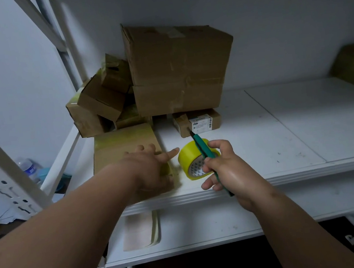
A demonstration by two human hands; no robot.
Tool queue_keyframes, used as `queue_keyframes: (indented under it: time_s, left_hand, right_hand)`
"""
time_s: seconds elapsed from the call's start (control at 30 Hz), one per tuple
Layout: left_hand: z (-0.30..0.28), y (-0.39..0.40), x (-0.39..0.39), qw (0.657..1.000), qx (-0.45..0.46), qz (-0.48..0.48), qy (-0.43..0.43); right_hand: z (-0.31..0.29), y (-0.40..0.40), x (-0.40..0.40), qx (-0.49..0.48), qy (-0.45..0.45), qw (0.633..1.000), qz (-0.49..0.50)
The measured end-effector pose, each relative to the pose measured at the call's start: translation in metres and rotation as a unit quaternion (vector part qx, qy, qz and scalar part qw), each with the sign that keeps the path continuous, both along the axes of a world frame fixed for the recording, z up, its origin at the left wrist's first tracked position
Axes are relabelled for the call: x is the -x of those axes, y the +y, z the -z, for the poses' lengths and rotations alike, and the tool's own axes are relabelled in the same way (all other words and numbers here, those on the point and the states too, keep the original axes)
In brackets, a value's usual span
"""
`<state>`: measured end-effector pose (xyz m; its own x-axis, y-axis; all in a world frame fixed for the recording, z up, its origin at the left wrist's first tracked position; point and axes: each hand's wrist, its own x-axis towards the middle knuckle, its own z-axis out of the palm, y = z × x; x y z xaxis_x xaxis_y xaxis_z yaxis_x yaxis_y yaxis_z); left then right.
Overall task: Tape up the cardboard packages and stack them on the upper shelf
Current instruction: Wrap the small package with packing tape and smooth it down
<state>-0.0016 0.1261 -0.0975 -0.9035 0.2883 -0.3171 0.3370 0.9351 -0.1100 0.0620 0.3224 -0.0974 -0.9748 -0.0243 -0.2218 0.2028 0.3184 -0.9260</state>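
Knife (203, 150) gripped in right hand (226, 170) could nick the left hand (154, 171), fingers flat on the box (125, 145), at nine o'clock of the tape (194, 161).

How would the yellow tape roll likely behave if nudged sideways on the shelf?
The yellow tape roll looks propped on its curved edge, so it would probably roll. With a hollow core it is likely light, easy to knock. It stands close to the shelf front edge, so it might drop off.
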Motion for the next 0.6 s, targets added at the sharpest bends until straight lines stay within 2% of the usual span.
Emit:
queue_keyframes:
  time_s: [0.13,0.33,0.6]
  left_hand:
    - [0.005,-0.002,0.001,0.997,-0.073,-0.016,0.035]
    - [0.014,-0.014,0.004,0.989,-0.142,-0.034,0.037]
    - [0.012,-0.008,0.005,0.994,-0.104,-0.002,0.036]
  right_hand:
    - [-0.006,0.001,-0.006,0.01,-0.037,0.998,-0.054]
    - [-0.007,-0.004,-0.009,-0.003,-0.078,0.992,-0.103]
    - [-0.009,-0.01,0.007,-0.063,-0.122,0.983,-0.125]
